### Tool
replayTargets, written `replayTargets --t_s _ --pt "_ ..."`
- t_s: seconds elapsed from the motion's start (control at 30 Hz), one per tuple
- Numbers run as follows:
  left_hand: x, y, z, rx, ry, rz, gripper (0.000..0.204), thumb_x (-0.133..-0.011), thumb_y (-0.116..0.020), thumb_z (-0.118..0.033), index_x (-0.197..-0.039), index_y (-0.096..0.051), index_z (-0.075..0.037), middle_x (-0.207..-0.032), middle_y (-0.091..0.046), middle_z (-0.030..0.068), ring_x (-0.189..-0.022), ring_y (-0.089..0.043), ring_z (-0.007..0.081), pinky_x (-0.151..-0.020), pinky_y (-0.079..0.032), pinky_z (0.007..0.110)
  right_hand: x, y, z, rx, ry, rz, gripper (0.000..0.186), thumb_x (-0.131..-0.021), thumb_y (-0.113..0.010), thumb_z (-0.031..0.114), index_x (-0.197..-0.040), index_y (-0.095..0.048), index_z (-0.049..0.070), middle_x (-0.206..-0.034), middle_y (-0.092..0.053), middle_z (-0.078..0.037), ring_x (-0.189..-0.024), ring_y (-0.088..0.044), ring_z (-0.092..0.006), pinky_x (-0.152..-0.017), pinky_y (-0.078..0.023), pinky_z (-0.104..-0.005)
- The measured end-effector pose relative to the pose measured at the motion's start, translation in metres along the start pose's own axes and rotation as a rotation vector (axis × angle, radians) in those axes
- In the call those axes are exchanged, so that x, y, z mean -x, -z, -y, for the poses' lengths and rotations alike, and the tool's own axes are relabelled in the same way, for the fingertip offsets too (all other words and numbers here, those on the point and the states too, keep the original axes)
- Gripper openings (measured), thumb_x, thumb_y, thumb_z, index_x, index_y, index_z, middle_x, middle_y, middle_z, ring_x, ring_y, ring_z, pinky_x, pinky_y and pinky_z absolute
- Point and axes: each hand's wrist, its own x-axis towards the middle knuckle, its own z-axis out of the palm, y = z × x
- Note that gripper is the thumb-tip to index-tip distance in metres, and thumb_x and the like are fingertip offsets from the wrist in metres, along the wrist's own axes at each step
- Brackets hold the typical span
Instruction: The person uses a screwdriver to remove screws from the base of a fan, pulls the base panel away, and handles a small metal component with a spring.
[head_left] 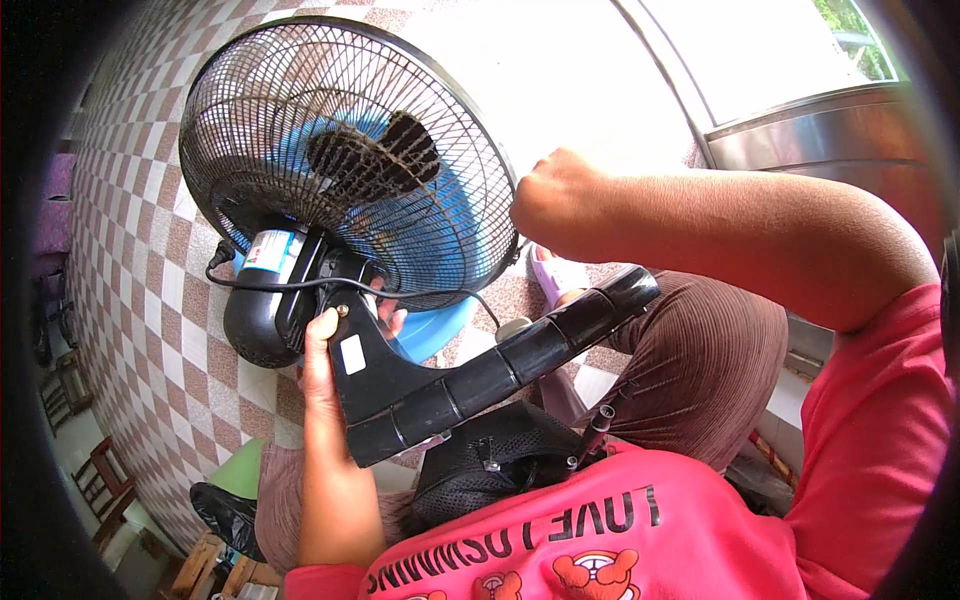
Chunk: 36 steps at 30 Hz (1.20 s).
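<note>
A black electric fan (350, 150) lies tilted in front of me, its round wire guard turned away to the far side. Dust coats the dark blades (385, 160) behind the wires. My left hand (321, 360) is wrapped round the black bracket (375, 375) below the motor housing (265, 325), thumb on the near side and fingertips showing beyond it. From the bracket, a curved black base piece (490, 375) reaches toward my right knee. My right hand (560, 200) is closed in a fist against the guard's right rim; its fingertips are hidden. A black cord (400, 294) with a plug crosses the bracket.
Under the fan stands a blue basin (440, 330) on the checkered tile floor (160, 190). A black mesh bag (490, 465) rests on my lap, with a screwdriver-like tool (597, 430) beside it. Wooden chairs (100, 480) stand at far left; a metal-framed doorway (800, 130) is at right.
</note>
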Motion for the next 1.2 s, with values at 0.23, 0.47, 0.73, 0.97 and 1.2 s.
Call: replayTargets --t_s 0.23,0.47,0.73,0.97,1.2 --pt "-0.002 -0.005 -0.002 -0.052 -0.009 -0.027 0.06 -0.08 -0.054 -0.033 -0.117 -0.042 0.012 -0.126 -0.045 0.0222 -0.106 -0.051 0.035 -0.087 -0.048 0.043 0.018 -0.007 -0.008 -0.086 -0.07 0.041 0.004 -0.065 -0.065 0.01 -0.064 -0.063 0.007 -0.061 -0.061 -0.008 -0.059 -0.063 -0.024 -0.053 -0.05 -0.0333" --pt "-0.006 0.003 -0.001 -0.078 0.033 0.03 0.051 -0.077 -0.053 -0.035 -0.108 -0.049 0.005 -0.13 -0.044 0.0135 -0.109 -0.049 0.0262 -0.088 -0.046 0.038 0.077 0.008 0.0 -0.623 -0.542 -0.285 0.016 -0.081 -0.059 0.016 -0.079 -0.057 0.001 -0.066 -0.059 -0.016 -0.064 -0.061 -0.0305 -0.058 -0.048 -0.0382" --pt "-0.009 0.005 -0.003 -0.055 0.031 0.026 0.046 -0.078 -0.051 -0.03 -0.104 -0.052 0.008 -0.133 -0.042 0.0137 -0.11 -0.051 0.0313 -0.087 -0.048 0.041 0.095 -0.01 0.0 -1.128 -0.632 -0.578 0.02 -0.084 -0.061 0.019 -0.089 -0.057 0.0 -0.07 -0.058 -0.012 -0.064 -0.057 -0.0206 -0.059 -0.045 -0.0306" --pt "-0.005 -0.003 -0.004 0.103 0.106 0.006 0.043 -0.077 -0.05 -0.028 -0.099 -0.053 0.009 -0.137 -0.036 0.0129 -0.126 -0.033 0.0329 -0.093 -0.045 0.044 0.092 -0.014 -0.019 -1.385 -0.512 -0.618 0.021 -0.087 -0.06 0.02 -0.089 -0.056 -0.001 -0.07 -0.058 -0.009 -0.065 -0.056 -0.0157 -0.061 -0.046 -0.0282" --pt "-0.01 0.002 -0.003 0.062 0.081 0.059 0.046 -0.076 -0.051 -0.029 -0.102 -0.053 0.008 -0.138 -0.034 0.0151 -0.128 -0.032 0.0338 -0.093 -0.045 0.046 0.093 -0.013 -0.027 -1.346 -0.47 -0.544 0.021 -0.085 -0.061 0.019 -0.086 -0.057 -0.002 -0.069 -0.059 -0.011 -0.065 -0.058 -0.0186 -0.061 -0.047 -0.0302"
